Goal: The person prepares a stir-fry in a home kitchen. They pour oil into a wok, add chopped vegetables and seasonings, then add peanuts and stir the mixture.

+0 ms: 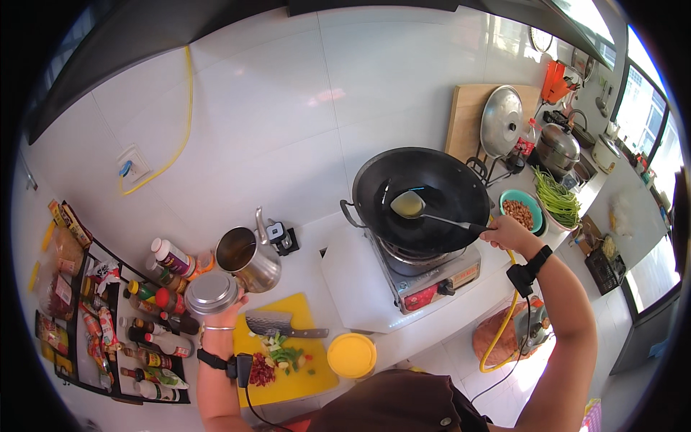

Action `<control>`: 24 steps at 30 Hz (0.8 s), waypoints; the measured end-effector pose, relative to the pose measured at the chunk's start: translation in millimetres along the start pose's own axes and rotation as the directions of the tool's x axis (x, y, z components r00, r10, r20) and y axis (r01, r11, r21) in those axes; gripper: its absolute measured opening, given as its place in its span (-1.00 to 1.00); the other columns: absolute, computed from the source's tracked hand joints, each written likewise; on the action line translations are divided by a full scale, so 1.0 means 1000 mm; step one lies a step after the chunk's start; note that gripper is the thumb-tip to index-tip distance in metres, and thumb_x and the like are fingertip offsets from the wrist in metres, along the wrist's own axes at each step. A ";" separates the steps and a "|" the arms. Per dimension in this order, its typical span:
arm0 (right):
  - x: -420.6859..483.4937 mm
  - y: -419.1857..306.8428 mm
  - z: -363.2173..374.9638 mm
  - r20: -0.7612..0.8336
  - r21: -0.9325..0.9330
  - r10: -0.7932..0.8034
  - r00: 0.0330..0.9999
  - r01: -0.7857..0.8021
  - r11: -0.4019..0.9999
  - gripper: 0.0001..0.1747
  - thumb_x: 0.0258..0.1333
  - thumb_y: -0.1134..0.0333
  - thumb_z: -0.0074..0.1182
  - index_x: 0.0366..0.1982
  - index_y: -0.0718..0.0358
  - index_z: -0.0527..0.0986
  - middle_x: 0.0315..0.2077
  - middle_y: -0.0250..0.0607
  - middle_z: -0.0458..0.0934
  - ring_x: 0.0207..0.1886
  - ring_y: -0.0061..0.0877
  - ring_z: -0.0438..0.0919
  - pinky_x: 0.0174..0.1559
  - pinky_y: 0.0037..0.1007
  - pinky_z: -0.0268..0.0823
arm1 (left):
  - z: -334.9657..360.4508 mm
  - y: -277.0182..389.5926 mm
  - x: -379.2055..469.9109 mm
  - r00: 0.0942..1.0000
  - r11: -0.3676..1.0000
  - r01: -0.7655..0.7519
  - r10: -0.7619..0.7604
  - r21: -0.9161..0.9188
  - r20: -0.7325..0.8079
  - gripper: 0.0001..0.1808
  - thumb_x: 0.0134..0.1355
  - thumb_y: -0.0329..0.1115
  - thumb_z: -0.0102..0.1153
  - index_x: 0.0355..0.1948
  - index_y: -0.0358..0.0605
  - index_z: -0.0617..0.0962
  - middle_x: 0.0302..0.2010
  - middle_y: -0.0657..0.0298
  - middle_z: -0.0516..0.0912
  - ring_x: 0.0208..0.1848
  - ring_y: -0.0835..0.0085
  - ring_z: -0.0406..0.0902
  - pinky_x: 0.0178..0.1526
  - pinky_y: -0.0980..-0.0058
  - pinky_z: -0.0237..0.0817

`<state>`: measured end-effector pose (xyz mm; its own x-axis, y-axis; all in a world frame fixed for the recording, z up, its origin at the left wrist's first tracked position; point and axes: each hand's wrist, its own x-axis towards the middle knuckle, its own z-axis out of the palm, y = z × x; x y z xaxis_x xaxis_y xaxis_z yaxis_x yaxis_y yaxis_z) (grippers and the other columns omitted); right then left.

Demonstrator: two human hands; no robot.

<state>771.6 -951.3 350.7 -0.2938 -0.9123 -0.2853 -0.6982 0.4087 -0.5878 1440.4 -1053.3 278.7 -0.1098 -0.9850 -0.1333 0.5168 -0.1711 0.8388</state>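
Observation:
My right hand [510, 236] grips the dark handle of a metal ladle [408, 205] that holds yellowish liquid above or in a black wok [421, 162]. The wok stands on a portable gas stove [432, 291]. My left hand [237, 308] holds a round metal lid [212, 292] beside an uncovered stainless steel pot [265, 270] with dark liquid inside. Just right of my left wrist, a cleaver [270, 323] lies on a yellow cutting board [302, 378] with cut green vegetables [285, 353] and chopped red pieces [261, 371]. A yellow-lidded container [351, 355] stands beside the board.
A black rack [116, 345] of bottles and packets fills the left side. Right of the wok are a teal bowl of peanuts [519, 213], long green stalks [557, 197], a lid on a stand [501, 121] and a steamer pot [558, 148]. A yellow hose [494, 345] hangs over the counter's front edge.

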 end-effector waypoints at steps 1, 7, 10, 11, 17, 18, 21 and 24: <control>0.000 -0.001 0.001 0.019 0.092 0.037 0.999 -0.038 0.995 -0.67 0.15 0.20 0.25 -0.50 0.37 0.62 -0.70 -0.37 0.49 -0.67 -0.62 0.41 -0.58 -0.49 0.23 | 0.024 0.005 -0.007 0.999 1.000 -0.004 0.002 0.027 0.053 -0.68 0.33 0.11 -0.02 -0.34 0.14 0.49 -0.51 0.39 0.39 -0.33 0.37 0.35 -0.11 0.12 0.22; -0.011 -0.012 -0.018 -0.019 0.097 -0.074 0.997 0.076 0.992 -0.69 0.14 0.23 0.26 -0.49 0.37 0.62 -0.70 -0.40 0.47 -0.67 -0.66 0.37 -0.58 -0.50 0.17 | 0.134 0.022 -0.023 0.986 0.991 0.037 -0.058 0.132 0.154 -0.71 0.31 -0.08 0.10 -0.49 0.10 0.40 -0.58 0.43 0.22 -0.33 0.44 0.29 -0.11 0.16 0.27; -0.019 -0.023 -0.042 -0.026 0.047 -0.107 0.994 0.109 0.993 -0.69 0.14 0.22 0.25 -0.48 0.37 0.63 -0.69 -0.40 0.49 -0.65 -0.65 0.40 -0.56 -0.49 0.20 | 0.175 0.020 -0.017 0.983 0.992 0.043 -0.064 0.122 0.174 -0.71 0.33 -0.10 0.09 -0.50 0.08 0.41 -0.60 0.44 0.22 -0.34 0.44 0.32 -0.11 0.19 0.28; -0.022 -0.028 -0.051 -0.026 0.043 -0.099 0.995 0.100 0.994 -0.69 0.14 0.22 0.25 -0.48 0.37 0.63 -0.69 -0.39 0.50 -0.65 -0.65 0.40 -0.55 -0.49 0.21 | 0.187 0.019 -0.013 0.980 0.991 0.050 -0.072 0.125 0.183 -0.70 0.34 -0.10 0.08 -0.50 0.08 0.41 -0.60 0.44 0.22 -0.34 0.44 0.32 -0.11 0.19 0.29; -0.055 -0.053 -0.105 -0.054 -0.075 -0.128 0.990 0.124 0.989 -0.64 0.09 0.22 0.27 -0.49 0.46 0.62 -0.71 -0.30 0.48 -0.66 -0.60 0.43 -0.56 -0.47 0.25 | 0.244 0.015 0.018 0.955 0.988 0.086 -0.118 0.128 0.272 -0.72 0.40 -0.08 -0.02 -0.43 0.07 0.48 -0.65 0.45 0.27 -0.38 0.46 0.35 -0.14 0.22 0.31; -0.059 -0.057 -0.114 -0.049 -0.084 -0.114 0.992 0.110 0.990 -0.64 0.09 0.22 0.27 -0.49 0.46 0.62 -0.71 -0.30 0.48 -0.66 -0.59 0.43 -0.56 -0.47 0.25 | 0.252 0.012 0.025 0.954 0.988 0.096 -0.125 0.119 0.274 -0.72 0.41 -0.08 -0.02 -0.41 0.07 0.50 -0.66 0.45 0.27 -0.38 0.47 0.35 -0.14 0.22 0.31; -0.072 -0.064 -0.134 -0.046 -0.062 -0.082 0.996 0.079 0.995 -0.68 0.09 0.25 0.26 -0.49 0.43 0.63 -0.71 -0.34 0.48 -0.69 -0.65 0.38 -0.61 -0.52 0.18 | 0.273 0.001 0.044 0.959 0.985 0.105 -0.136 0.135 0.249 -0.74 0.41 -0.08 -0.03 -0.34 0.06 0.53 -0.66 0.45 0.29 -0.39 0.48 0.35 -0.16 0.22 0.30; -0.081 -0.065 -0.150 -0.046 -0.050 -0.101 0.994 0.099 0.994 -0.75 0.11 0.32 0.26 -0.48 0.40 0.62 -0.72 -0.38 0.46 -0.73 -0.72 0.32 -0.67 -0.58 0.06 | 0.290 -0.013 0.062 0.971 0.988 0.098 -0.120 0.117 0.206 -0.76 0.36 -0.14 0.01 -0.46 0.11 0.46 -0.69 0.46 0.32 -0.53 0.53 0.32 -0.20 0.22 0.27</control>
<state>742.6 -908.0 525.8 -0.2515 -0.9492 -0.1893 -0.7556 0.3148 -0.5744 1180.8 -1105.6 412.7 -0.3435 -0.9312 -0.1218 0.4009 -0.2626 0.8777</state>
